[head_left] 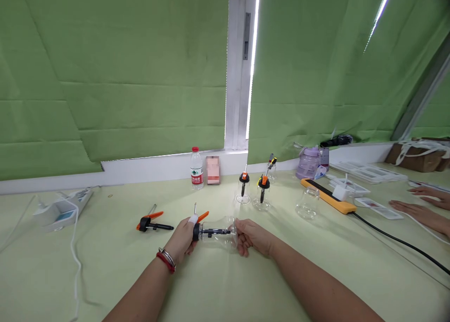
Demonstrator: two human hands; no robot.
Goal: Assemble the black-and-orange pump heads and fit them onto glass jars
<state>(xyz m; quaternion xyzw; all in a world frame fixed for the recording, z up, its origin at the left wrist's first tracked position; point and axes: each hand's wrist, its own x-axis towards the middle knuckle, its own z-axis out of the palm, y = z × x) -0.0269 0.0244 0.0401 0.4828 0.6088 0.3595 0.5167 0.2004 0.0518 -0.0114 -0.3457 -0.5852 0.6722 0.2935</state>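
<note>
A clear bottle [225,230] lies sideways just above the table, its mouth to the left. My left hand [181,242] is closed around the black cap [196,232] at the mouth; an orange lever [203,217] and a thin metal spout stick up from it. Inside the bottle runs the cap's black stem. With bent fingers my right hand [255,237] grips the bottle's wide base. Left of my hands lies a loose black cap with an orange lever [144,224], its stem pointing right. Beyond my right hand stand capped bottles [263,195] and an open clear bottle [308,204].
At the back are a red-capped water bottle [197,169] and a pink box [213,170]. An orange power strip [328,196] with a black cord and a purple jug [308,163] are on the right. Another person's hands [422,209] rest at far right. A white power strip [65,209] lies left.
</note>
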